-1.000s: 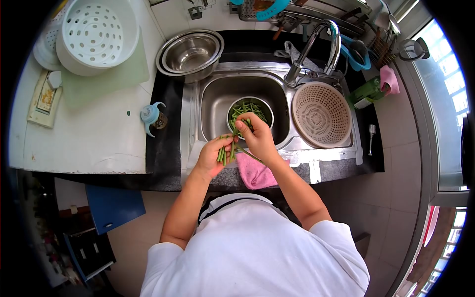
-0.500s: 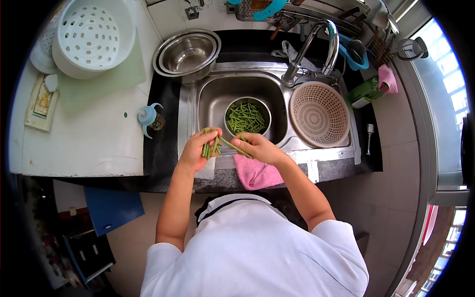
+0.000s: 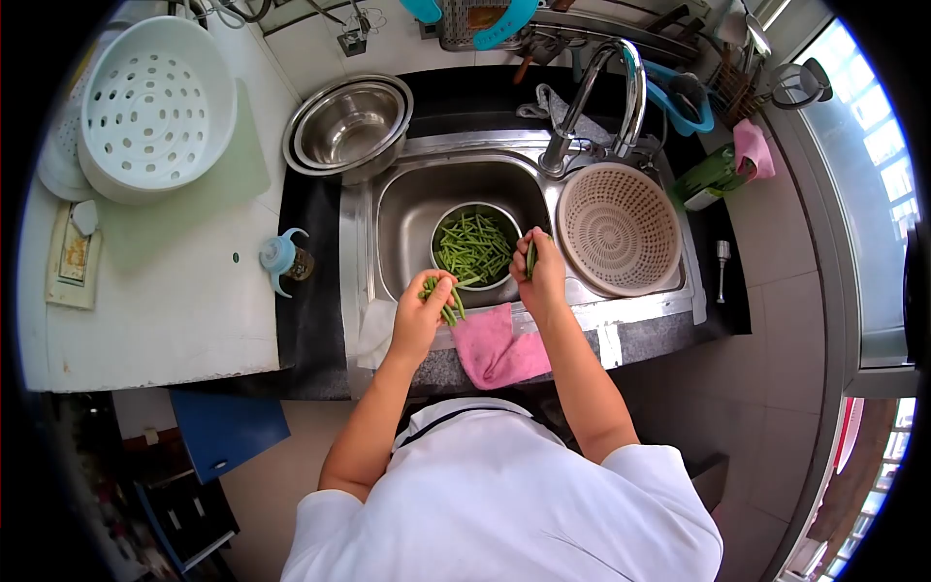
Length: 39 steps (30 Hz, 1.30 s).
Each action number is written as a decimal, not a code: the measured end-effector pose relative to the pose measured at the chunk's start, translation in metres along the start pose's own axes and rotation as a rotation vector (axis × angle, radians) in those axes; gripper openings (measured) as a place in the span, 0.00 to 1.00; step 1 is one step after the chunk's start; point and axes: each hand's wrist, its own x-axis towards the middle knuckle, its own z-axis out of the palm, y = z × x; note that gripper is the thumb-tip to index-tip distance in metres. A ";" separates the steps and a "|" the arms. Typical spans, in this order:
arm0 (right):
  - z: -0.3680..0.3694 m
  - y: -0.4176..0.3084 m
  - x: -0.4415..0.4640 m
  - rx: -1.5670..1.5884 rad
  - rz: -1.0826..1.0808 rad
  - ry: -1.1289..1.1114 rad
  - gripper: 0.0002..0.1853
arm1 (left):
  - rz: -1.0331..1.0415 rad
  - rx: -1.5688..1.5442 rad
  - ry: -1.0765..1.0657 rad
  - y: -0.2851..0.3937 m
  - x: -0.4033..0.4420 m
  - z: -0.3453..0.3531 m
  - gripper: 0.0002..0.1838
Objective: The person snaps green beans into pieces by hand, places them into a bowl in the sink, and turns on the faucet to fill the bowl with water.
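My left hand point(image 3: 423, 312) is closed around a small bunch of green beans point(image 3: 448, 313), whose ends stick out past the fingers just in front of the sink. To the right, my right hand point(image 3: 540, 274) is raised at the right edge of a round metal bowl point(image 3: 497, 285), its fingers closed on short green bean pieces point(image 3: 530, 258). The bowl sits in the sink basin point(image 3: 405, 215) and holds many cut green beans point(image 3: 475, 242). Below and between my hands, a pink cloth point(image 3: 490, 354) hangs over the counter's front edge.
A beige colander point(image 3: 621, 228) fills the sink's right side, under the faucet point(image 3: 635, 97). Nested steel bowls point(image 3: 349, 126) stand behind left. A blue-lidded bottle point(image 3: 281, 256) and a white perforated basket point(image 3: 155, 107) are at left; a green bottle point(image 3: 703, 179) is at right.
My hands have parted. The right one has moved right and up to the bowl's right edge, while the left has come lower and slightly right, keeping its beans. The camera view has shifted a little.
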 end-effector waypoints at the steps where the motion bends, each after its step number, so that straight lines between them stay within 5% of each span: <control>1: 0.000 -0.009 0.007 -0.011 -0.042 -0.002 0.07 | -0.143 -0.122 0.014 0.003 0.012 0.000 0.08; 4: -0.001 -0.006 0.041 -0.190 -0.170 0.034 0.04 | -0.226 -0.226 0.071 -0.016 0.070 0.003 0.08; 6: -0.017 0.012 0.067 -0.501 -0.078 0.035 0.14 | -0.260 -0.245 0.029 -0.056 0.113 -0.007 0.10; 8: -0.038 0.020 0.088 -0.788 0.061 -0.017 0.28 | -0.515 -0.237 0.039 -0.087 0.141 -0.010 0.23; 9: -0.052 0.020 0.100 -0.910 -0.038 0.045 0.28 | -0.514 -0.237 0.032 -0.091 0.145 -0.012 0.23; 11: -0.036 -0.028 0.070 -0.683 -0.028 0.088 0.27 | -0.619 -0.115 0.202 -0.099 0.147 -0.019 0.36; 12: -0.032 -0.052 0.058 -0.511 -0.126 0.050 0.26 | -0.581 -0.183 0.141 -0.104 0.143 -0.026 0.42; 15: -0.010 -0.115 0.022 -0.289 -0.484 -0.062 0.23 | -0.506 -0.129 0.171 -0.106 0.120 -0.037 0.31; 17: 0.021 -0.133 -0.001 -0.343 -0.669 -0.168 0.22 | -0.474 -0.154 0.172 -0.114 0.102 -0.041 0.27; 19: 0.043 -0.132 -0.007 -0.776 -0.890 -0.206 0.19 | -0.440 -0.177 0.173 -0.111 0.085 -0.038 0.22; 23: 0.082 -0.124 0.007 -1.233 -0.952 -0.142 0.11 | -0.274 -0.008 0.149 -0.097 0.044 -0.032 0.15; 28: 0.119 -0.132 0.043 -1.675 -0.883 -0.218 0.12 | 0.158 0.850 0.330 -0.085 -0.010 -0.046 0.17; 29: 0.116 -0.136 0.047 -1.675 -0.895 -0.216 0.12 | 0.352 1.170 0.380 -0.085 -0.017 -0.050 0.19; 31: 0.093 -0.145 0.063 -1.228 -0.965 -0.588 0.13 | 0.316 1.218 0.423 -0.085 -0.032 -0.056 0.22; 32: 0.074 -0.154 0.074 -1.284 -0.831 -0.494 0.13 | 0.264 1.273 0.467 -0.086 -0.040 -0.061 0.24; 37: -0.039 -0.152 0.171 -1.520 -1.349 0.360 0.15 | 0.175 1.449 0.410 -0.101 -0.062 -0.096 0.26; 39: -0.058 -0.146 0.188 -1.614 -0.805 0.305 0.15 | 0.181 1.407 0.486 -0.106 -0.059 -0.120 0.26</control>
